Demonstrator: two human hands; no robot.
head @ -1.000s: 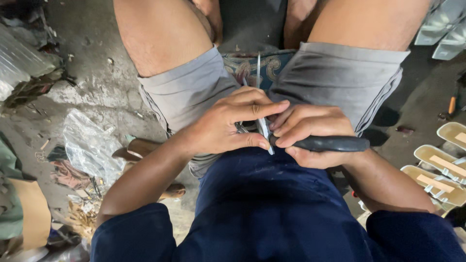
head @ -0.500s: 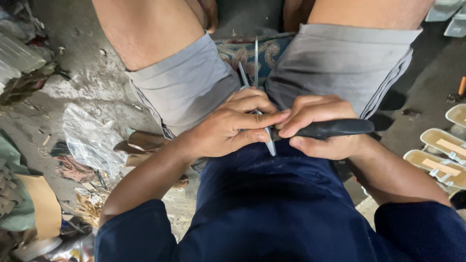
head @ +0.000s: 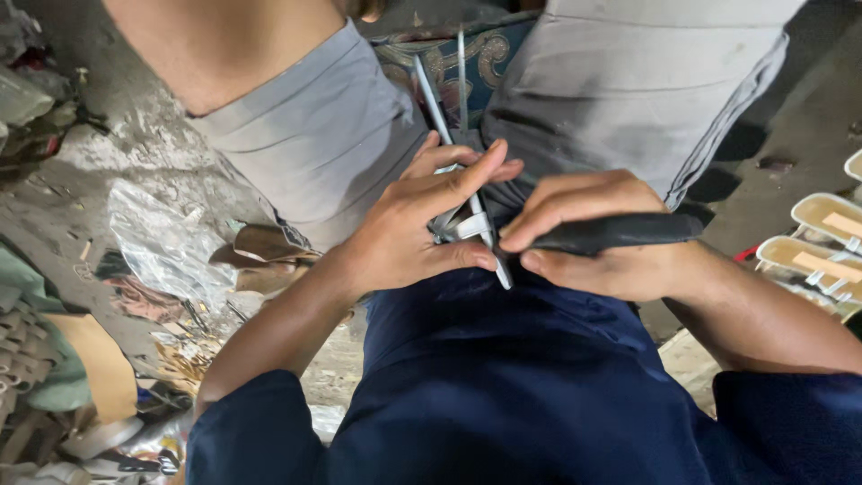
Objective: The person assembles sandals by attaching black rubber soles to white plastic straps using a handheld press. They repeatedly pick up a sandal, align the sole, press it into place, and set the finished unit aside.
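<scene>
My left hand point(head: 417, 229) pinches thin metal rods point(head: 437, 99) that stick out forward over my lap, crossing like a V. Fingers and thumb close around their near ends, where a small metal piece point(head: 467, 224) shows. My right hand point(head: 593, 238) is wrapped around a black-handled tool point(head: 620, 232) lying sideways, its tip meeting the rods at my left fingertips. Both hands rest over my grey shorts point(head: 314, 135) and dark blue shirt point(head: 503, 386). What the tool's tip does is hidden by the fingers.
A patterned cushion point(head: 449, 54) lies between my knees. Crumpled clear plastic point(head: 166, 242) and scraps litter the concrete floor on the left. Cardboard point(head: 94, 368) lies at lower left. Tan sandal soles point(head: 822, 242) are lined up on the right.
The view has tilted down and closer to my hands. My left fingers have shifted on the rods, index stretched out further. The right hand keeps its grip on the tool.
</scene>
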